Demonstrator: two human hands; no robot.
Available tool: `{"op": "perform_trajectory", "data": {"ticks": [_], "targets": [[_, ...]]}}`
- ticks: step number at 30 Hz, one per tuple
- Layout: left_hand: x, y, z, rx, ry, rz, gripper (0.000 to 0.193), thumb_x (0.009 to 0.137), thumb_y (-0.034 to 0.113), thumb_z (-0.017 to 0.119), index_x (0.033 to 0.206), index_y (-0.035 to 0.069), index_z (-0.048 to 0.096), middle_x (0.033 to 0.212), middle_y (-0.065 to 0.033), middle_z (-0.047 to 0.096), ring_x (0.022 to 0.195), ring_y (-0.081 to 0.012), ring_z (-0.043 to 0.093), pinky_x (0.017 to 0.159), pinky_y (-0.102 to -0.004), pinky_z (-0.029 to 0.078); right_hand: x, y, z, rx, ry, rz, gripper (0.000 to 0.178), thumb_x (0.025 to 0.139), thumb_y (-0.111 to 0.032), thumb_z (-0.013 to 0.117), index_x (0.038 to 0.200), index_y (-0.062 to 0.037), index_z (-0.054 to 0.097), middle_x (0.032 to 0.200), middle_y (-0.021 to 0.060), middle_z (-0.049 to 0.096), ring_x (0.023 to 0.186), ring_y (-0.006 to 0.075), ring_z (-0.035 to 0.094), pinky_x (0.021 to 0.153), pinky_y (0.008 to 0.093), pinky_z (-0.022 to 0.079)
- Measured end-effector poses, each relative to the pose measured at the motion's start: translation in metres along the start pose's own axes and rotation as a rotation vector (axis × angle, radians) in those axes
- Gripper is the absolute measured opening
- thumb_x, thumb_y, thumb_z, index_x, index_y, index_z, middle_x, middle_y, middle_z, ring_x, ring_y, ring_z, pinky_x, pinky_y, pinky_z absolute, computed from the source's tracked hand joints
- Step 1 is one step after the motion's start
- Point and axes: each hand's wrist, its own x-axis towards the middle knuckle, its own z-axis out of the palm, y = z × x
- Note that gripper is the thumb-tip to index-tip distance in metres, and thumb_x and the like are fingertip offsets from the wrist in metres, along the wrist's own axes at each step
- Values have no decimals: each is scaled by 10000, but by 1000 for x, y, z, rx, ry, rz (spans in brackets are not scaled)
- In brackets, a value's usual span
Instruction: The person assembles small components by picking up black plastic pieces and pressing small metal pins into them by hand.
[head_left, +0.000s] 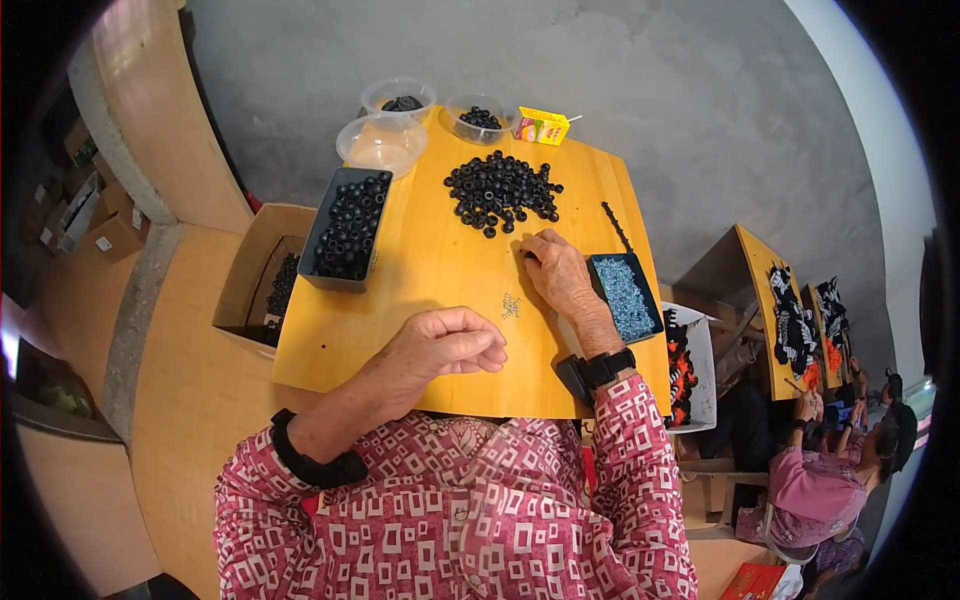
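Note:
My left hand (448,345) hovers over the near part of the wooden table, its fingers curled in against the thumb. What it holds, if anything, is hidden. Farther right, my right hand (560,272) is down at the tabletop with thumb and fingertips pinched on a small black part, mostly covered by the fingers. Just beyond those fingertips spreads a loose pile of small black ring-shaped parts (503,187). Between my hands lies a little scatter of tiny silvery pieces (511,305). Beside my right wrist is a dark tray (656,322) filled with tiny bluish-clear pieces (625,295).
A dark bin (350,284) of black rings stands on the table's left. Clear tubs (381,150) and a yellow drink carton (541,127) line the back. A black notched strip (617,226) lies at right. Boxes flank the table; a seated person (815,490) works at far right.

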Motion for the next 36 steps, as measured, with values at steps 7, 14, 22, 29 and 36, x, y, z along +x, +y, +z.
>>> {"op": "perform_trajectory", "data": {"ticks": [7, 14, 22, 29, 36], "targets": [[11, -16, -2, 22, 43, -83, 220, 964, 227, 544, 1051, 38, 615, 1001, -62, 654, 943, -149, 630, 889, -299, 487, -1, 9, -7, 215, 144, 28, 270, 804, 29, 585, 1066, 6, 645, 961, 185, 638, 874, 343, 643, 790, 367, 528], [14, -24, -8, 9, 51, -84, 233, 965, 240, 544, 1056, 37, 614, 1009, -61, 655, 945, -149, 633, 884, -301, 489, 0, 12, 4, 17, 92, -51, 213, 830, 19, 542, 993, -36, 669, 942, 167, 609, 887, 366, 624, 773, 418, 528], [15, -25, -14, -8, 101, -67, 225, 972, 245, 533, 1079, 62, 610, 1018, -59, 654, 965, -155, 629, 876, -294, 483, -18, -20, -27, 79, 143, 0, 201, 789, -15, 639, 987, 0, 667, 933, 133, 636, 818, 316, 640, 725, 363, 525], [14, -15, -7, -77, 141, -26, 284, 933, 300, 601, 1092, 66, 614, 1001, -26, 634, 987, -123, 596, 890, -283, 450, -66, -92, -58, 510, 115, -175, 241, 758, -49, 732, 984, -5, 662, 868, 116, 631, 776, 247, 634, 658, 326, 516], [16, -25, -15, -47, 106, 3, 226, 909, 224, 644, 1079, 79, 615, 1013, 4, 611, 962, -84, 573, 872, -259, 469, -78, -102, -52, 527, 135, -187, 268, 746, -36, 749, 997, -16, 657, 847, 110, 616, 757, 257, 614, 651, 337, 510]]}}
